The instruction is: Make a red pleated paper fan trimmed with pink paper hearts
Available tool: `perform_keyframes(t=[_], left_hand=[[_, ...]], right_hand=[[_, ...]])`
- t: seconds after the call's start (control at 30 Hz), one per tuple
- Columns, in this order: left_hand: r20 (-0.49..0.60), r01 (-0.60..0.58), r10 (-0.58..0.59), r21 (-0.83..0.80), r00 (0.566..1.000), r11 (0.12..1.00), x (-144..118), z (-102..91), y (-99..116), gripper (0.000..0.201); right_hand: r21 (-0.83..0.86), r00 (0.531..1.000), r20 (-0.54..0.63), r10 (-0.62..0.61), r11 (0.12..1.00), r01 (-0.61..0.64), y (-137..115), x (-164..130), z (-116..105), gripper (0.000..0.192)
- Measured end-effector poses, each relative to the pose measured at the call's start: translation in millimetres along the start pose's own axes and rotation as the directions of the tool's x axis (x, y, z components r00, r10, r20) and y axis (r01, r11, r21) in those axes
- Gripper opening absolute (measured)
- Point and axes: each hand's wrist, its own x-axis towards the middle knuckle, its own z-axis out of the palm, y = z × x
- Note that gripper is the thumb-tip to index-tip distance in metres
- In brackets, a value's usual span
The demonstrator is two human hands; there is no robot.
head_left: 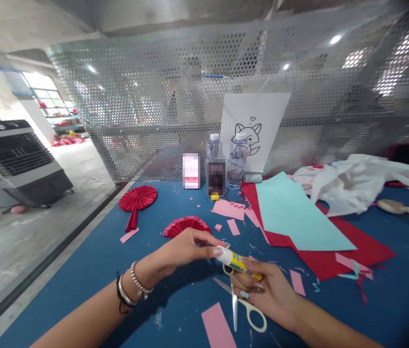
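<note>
Glue stick (238, 263): yellow tube, white cap end. Held low over the blue bench (388, 299), above the scissors (242, 304). Right hand (265, 292) grips the body; left hand (186, 249) pinches the cap (223, 254). Long axis runs nearly level, cap end pointing left and slightly up. Risk: the cap could slip from the fingertips among the paper scraps; glue could smear the fingers.

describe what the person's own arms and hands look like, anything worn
Both forearms are bare, no sleeves. The left hand has a silver bead bracelet and black bands at the wrist. The right hand shows light blue nail polish.
</note>
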Motion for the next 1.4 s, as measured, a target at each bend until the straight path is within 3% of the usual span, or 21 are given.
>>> perform_keyframes(t=[0.4, 0.77, 0.97, 1.1, 1.23, 1.3, 1.4], left_hand=[[-0.016, 0.001, -0.003, -0.074, 1.000, 0.997, 2.6, 0.3, -5.3, 0.020], [-0.039, 0.097, -0.099, -0.049, 0.994, 0.994, 0.9, 1.1, 0.0, 0.029], [-0.095, 0.147, -0.168, -0.194, 0.981, 0.970, 4.1, -0.4, -4.3, 0.026], [-0.093, 0.157, -0.192, -0.295, 0.977, 0.943, 8.6, -3.0, -14.0, 0.029], [-0.041, 0.160, -0.200, -0.450, 0.979, 0.878, 12.3, -5.7, -18.9, 0.029], [-0.010, 0.157, -0.191, -0.532, 0.982, 0.832, 13.0, -6.4, -19.3, 0.027], [0.051, 0.167, -0.175, -0.634, 0.983, 0.755, 12.5, -5.9, -19.5, 0.035]], right_hand=[[-0.011, 1.000, -0.027, 0.013, 1.000, -0.014, -1.2, -1.0, 2.0, 0.014], [-0.061, 1.000, -0.023, -0.007, 0.998, 0.006, -1.0, 0.2, 2.9, 0.017], [-0.125, 0.998, -0.063, -0.011, 0.992, 0.003, 0.2, -1.0, 4.5, 0.030], [-0.152, 1.000, -0.011, -0.012, 0.988, 0.010, 1.9, -1.8, 4.1, 0.032], [-0.183, 0.989, -0.006, -0.145, 0.973, 0.141, -12.7, -2.7, 9.8, 0.028], [-0.241, 0.961, -0.031, -0.273, 0.935, 0.258, -26.0, -4.5, 14.8, 0.023], [-0.402, 0.920, -0.073, -0.384, 0.856, 0.325, -43.5, -8.4, 20.1, 0.020]])
